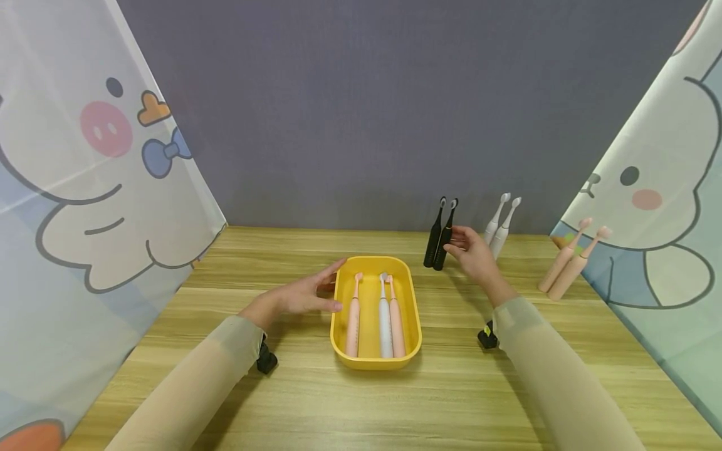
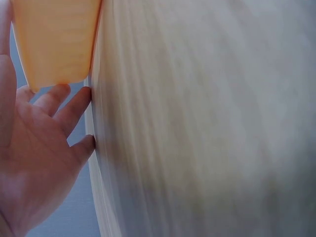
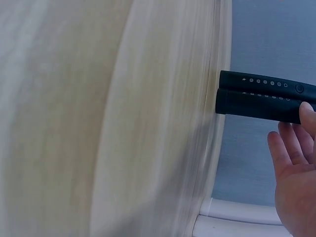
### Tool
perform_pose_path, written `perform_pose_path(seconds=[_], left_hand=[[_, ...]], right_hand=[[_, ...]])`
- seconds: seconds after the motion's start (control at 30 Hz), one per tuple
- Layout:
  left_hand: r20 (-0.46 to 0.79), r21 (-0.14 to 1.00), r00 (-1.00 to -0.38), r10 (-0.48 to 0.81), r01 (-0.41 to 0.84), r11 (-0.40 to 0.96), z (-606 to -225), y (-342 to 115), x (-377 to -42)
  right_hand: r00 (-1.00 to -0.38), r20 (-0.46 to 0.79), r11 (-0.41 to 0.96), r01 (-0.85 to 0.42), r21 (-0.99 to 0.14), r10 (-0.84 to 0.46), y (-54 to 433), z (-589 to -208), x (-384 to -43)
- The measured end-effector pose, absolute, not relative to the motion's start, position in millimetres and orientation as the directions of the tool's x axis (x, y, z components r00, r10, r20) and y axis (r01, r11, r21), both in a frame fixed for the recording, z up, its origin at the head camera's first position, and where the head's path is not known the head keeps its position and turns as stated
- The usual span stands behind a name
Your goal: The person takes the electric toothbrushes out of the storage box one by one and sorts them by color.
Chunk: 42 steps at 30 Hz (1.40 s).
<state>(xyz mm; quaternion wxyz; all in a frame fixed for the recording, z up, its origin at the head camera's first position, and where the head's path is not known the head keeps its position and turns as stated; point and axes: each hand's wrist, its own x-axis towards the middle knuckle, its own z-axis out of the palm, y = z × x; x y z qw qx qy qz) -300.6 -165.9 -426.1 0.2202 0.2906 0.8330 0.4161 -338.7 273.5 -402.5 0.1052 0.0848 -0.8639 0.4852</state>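
Observation:
In the head view my left hand (image 1: 307, 294) rests at the left side of a yellow tray (image 1: 417, 313), fingers extended along its wall and thumb near the rim. The left wrist view shows spread fingertips at the tray's outside. Two pink electric toothbrushes (image 1: 353, 326) and a white electric toothbrush (image 1: 386, 329) lie in the tray, heads pointing away. My right hand (image 1: 474, 254) pinches the right-hand one of two upright black electric toothbrushes (image 1: 442, 254). Its thumb overlaps the handle's front in the right wrist view, the other fingertips at its edge.
Behind my right hand stand two white electric toothbrushes (image 1: 499, 238). Farther right, two pink electric toothbrushes (image 1: 566, 275) stand upright near the printed side cloth (image 1: 648, 294). A grey backdrop (image 1: 338, 125) closes off the back of the wooden table (image 1: 366, 407).

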Motion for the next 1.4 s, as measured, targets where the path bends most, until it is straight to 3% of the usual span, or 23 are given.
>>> perform_pose_path(seconds=[0.8,1.4], left_hand=[[-0.122,0.821,-0.731,0.671,0.305,0.482,-424.3,-165.0,-300.4],[-0.128,0.823,-0.739,0.662,0.293,0.487,-423.2,-165.5,-298.6]], right_hand=[[-0.938,0.335,0.428,-0.342,-0.837,-0.093,289.6,-400.4,-303.6],[-0.918,0.316,0.456,-0.393,-0.799,-0.239,263.8,-398.0,-273.7]])
